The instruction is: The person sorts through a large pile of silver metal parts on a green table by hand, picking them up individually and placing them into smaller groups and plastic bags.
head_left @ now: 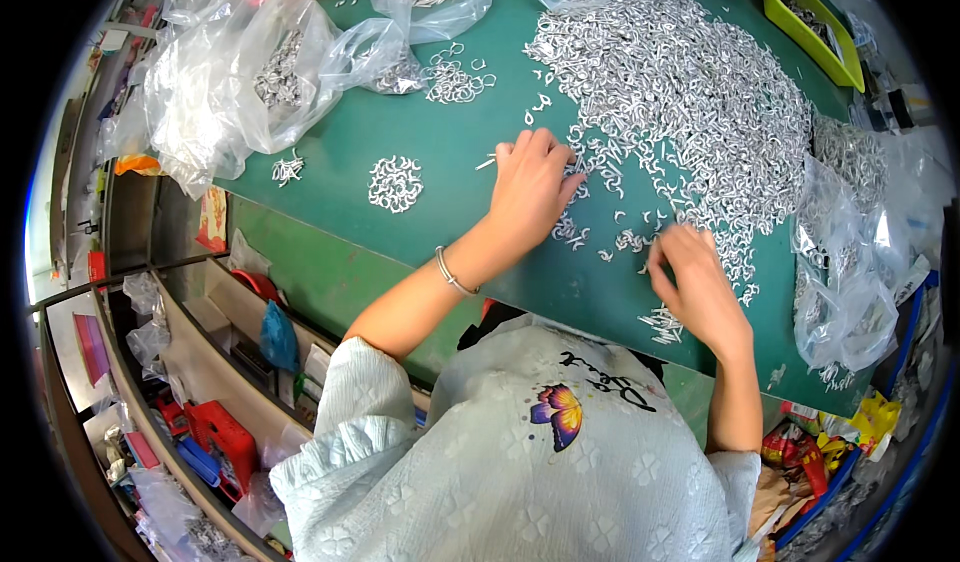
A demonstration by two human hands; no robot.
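Observation:
A large heap of small curved silver metal pieces (680, 92) spreads over the green table (330, 232). My left hand (533, 187) rests at the heap's near left edge, its fingers curled down; whatever they hold is hidden. Beside those fingertips lies a thin silver pin (486, 162). Lower right, my right hand (692, 280) reaches among loose curved pieces with its fingers bent together, their tips hidden from view. Just under its palm side sits a small pile of straight silver pins (662, 326). Left of my left hand is a round cluster of curved pieces (396, 184).
Clear plastic bags of metal parts (275, 72) stand at the far left, with silver rings (458, 82) nearby. More bagged parts (850, 252) crowd the right edge. A yellow-green tray (815, 27) sits far right. Open drawers (225, 312) are at the left.

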